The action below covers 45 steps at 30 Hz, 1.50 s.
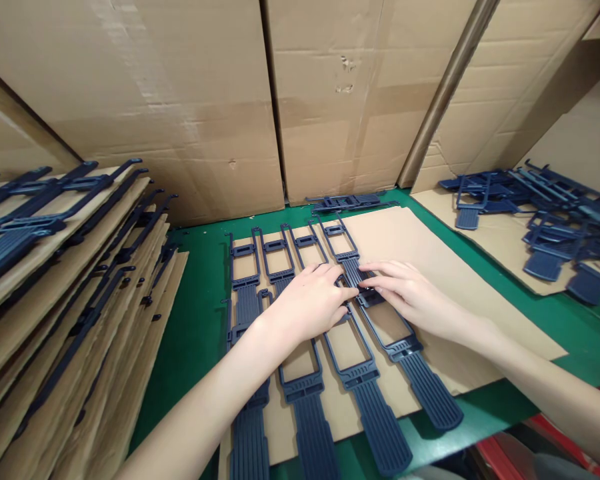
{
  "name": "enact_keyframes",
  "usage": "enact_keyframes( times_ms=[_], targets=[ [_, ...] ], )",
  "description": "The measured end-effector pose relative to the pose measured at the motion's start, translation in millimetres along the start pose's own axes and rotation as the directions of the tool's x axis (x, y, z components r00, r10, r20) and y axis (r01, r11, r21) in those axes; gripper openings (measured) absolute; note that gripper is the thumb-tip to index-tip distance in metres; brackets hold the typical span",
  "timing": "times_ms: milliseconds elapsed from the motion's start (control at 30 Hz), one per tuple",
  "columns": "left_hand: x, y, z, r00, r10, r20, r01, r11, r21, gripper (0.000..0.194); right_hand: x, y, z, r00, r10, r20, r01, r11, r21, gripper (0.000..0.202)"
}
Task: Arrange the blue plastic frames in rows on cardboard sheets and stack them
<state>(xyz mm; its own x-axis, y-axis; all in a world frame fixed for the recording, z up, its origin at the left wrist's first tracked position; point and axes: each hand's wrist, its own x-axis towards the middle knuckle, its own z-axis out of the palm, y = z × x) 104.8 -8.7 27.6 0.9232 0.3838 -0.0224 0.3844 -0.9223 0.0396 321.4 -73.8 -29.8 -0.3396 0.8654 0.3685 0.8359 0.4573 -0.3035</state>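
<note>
Dark blue plastic frames with ribbed paddle ends lie in two overlapping rows on a cardboard sheet (460, 333). My left hand (313, 297) reaches over the middle of the rows, its fingers bent and the index fingertip at the upper end of the rightmost lower plastic frame (415, 350). From the right, my right hand (405, 287) has its fingertips closed on that same end, beside the ribbed paddle of the upper frame (336, 233). The two hands nearly meet there. Parts of the neighbouring frames are hidden under my left hand and forearm.
At left rises a tall stack of cardboard sheets (150, 320) layered with similar frames. A loose pile of frames (550, 227) sits on cardboard at right. More frames (350, 202) lie at the back of the green table (180, 373), against large cardboard boxes (180, 100).
</note>
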Motion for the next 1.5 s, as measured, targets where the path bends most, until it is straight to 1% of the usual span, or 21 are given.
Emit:
enact_keyframes(
  times_ms=[200, 400, 533, 700, 900, 1100, 1233, 1333, 1400, 1500],
  targets=[
    [0, -1, 1.8, 1.000, 0.000, -0.018, 0.000, 1.000, -0.017, 0.037, -1, 3, -2, 1.000, 0.002, 0.011, -0.002, 0.999, 0.040, 0.025],
    [-1, 0, -1.9, 1.000, -0.013, 0.029, 0.013, 1.000, 0.002, 0.038, 0, 4, -5, 0.999, -0.021, 0.030, 0.020, 1.000, 0.022, 0.023],
    [-1, -1, -2.4, 0.999, -0.016, 0.030, 0.015, 1.000, 0.013, 0.038, 0, 5, -5, 0.999, -0.028, 0.029, 0.027, 0.999, 0.019, 0.023],
    [-2, -2, -0.7, 1.000, -0.017, 0.007, 0.017, 1.000, 0.003, 0.038, -1, 7, -6, 0.997, -0.053, 0.055, 0.052, 0.999, 0.010, 0.022],
    [-1, -1, -1.1, 0.999, -0.026, 0.024, 0.026, 1.000, -0.013, 0.039, -2, 7, -8, 0.996, -0.062, 0.059, 0.061, 0.998, 0.026, 0.022],
    [-2, 0, -3.2, 1.000, -0.019, 0.008, 0.019, 1.000, -0.006, 0.035, -2, 6, -8, 0.995, -0.060, 0.078, 0.058, 0.998, 0.025, 0.023],
    [-3, 1, -5.0, 1.000, -0.014, 0.017, 0.014, 1.000, 0.007, 0.034, -3, 5, -9, 0.994, -0.062, 0.088, 0.061, 0.998, 0.017, 0.023],
    [-2, 1, -4.1, 1.000, -0.021, 0.005, 0.021, 1.000, -0.004, 0.039, -4, 8, -18, 0.997, -0.048, 0.058, 0.048, 0.999, 0.003, 0.024],
    [-1, 0, -1.2, 0.999, -0.033, -0.024, 0.033, 0.999, -0.014, 0.044, -6, 14, -30, 1.000, -0.004, 0.012, 0.005, 1.000, -0.027, 0.027],
    [1, -3, 5.9, 0.997, -0.041, -0.058, 0.040, 0.999, -0.016, 0.054, -16, 37, -52, 0.993, 0.097, -0.074, -0.104, 0.990, -0.094, 0.028]
  ],
)
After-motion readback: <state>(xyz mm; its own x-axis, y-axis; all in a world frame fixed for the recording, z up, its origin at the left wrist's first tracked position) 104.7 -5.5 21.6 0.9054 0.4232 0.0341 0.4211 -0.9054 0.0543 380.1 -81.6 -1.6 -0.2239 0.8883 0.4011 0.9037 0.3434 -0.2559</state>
